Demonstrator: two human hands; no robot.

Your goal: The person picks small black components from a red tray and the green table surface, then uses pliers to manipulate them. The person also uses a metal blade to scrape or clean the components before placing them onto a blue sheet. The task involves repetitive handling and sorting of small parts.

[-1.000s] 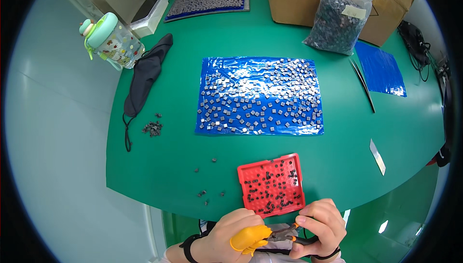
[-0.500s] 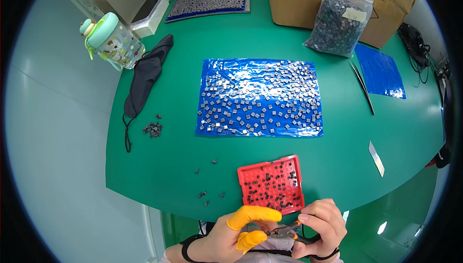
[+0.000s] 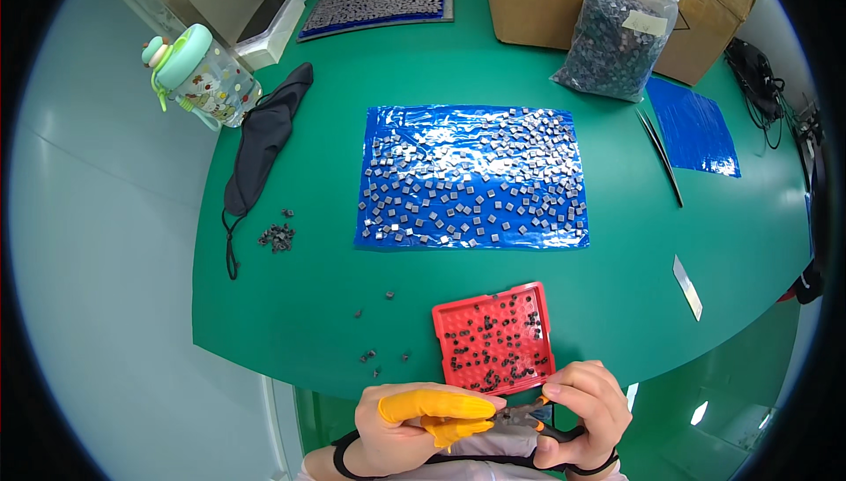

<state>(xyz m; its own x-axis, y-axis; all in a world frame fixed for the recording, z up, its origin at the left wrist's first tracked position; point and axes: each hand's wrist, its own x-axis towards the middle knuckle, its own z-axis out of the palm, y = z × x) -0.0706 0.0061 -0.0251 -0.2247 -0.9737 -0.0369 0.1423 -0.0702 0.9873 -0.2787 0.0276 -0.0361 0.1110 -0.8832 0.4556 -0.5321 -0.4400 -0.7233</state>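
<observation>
Yellow finger covers sit on the thumb and index finger of my left hand (image 3: 414, 424), which are pinched together at the jaws of small pliers (image 3: 518, 416). Whatever is between those fingertips is hidden. My right hand (image 3: 589, 415) grips the pliers by their orange and black handles. Just beyond both hands lies a red tray (image 3: 439, 340) with many small black parts scattered in it. Left of the tray, several loose dark parts (image 3: 367, 356) rest on the green table. Farther back is a blue sheet (image 3: 386, 119) covered with small silvery square pieces.
A dark pile of parts (image 3: 278, 238), a black mask (image 3: 263, 146) and a bottle (image 3: 211, 84) are at left. Tweezers (image 3: 661, 159), a blade (image 3: 686, 288) and another blue sheet (image 3: 696, 128) lie right. Behind stand a filled plastic bag (image 3: 612, 49), cardboard box (image 3: 533, 0) and covered panel (image 3: 379, 3).
My left thumb and index finger have closed from apart to a pinch, and the hand has turned flatter over the pliers' jaws. My right hand keeps its grip, barely moved.
</observation>
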